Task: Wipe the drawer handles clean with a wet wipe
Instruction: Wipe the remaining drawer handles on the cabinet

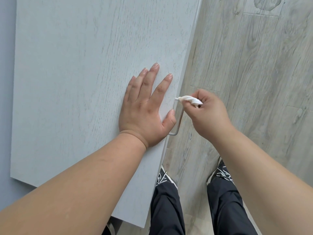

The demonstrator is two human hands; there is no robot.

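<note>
A pale grey wood-grain tabletop (pixel 76 82) stands over a grey plank floor (pixel 254 56). The left hand (pixel 145 112) lies flat on it, grip released. The right hand (pixel 208 114) pinches a white wet wipe (pixel 189 100) against the metal drawer handle (pixel 179 119) at the tabletop's right edge.

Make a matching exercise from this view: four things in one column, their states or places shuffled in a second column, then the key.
Things:
1. left hand
2. right hand
3. wipe
4. handle

States:
A. metal bar on the cabinet's front edge
B. bunched up, touching the bar's far end
C. flat on the cabinet top
D. fingers curled round a white wad

Pairs: 1-C, 2-D, 3-B, 4-A
</note>
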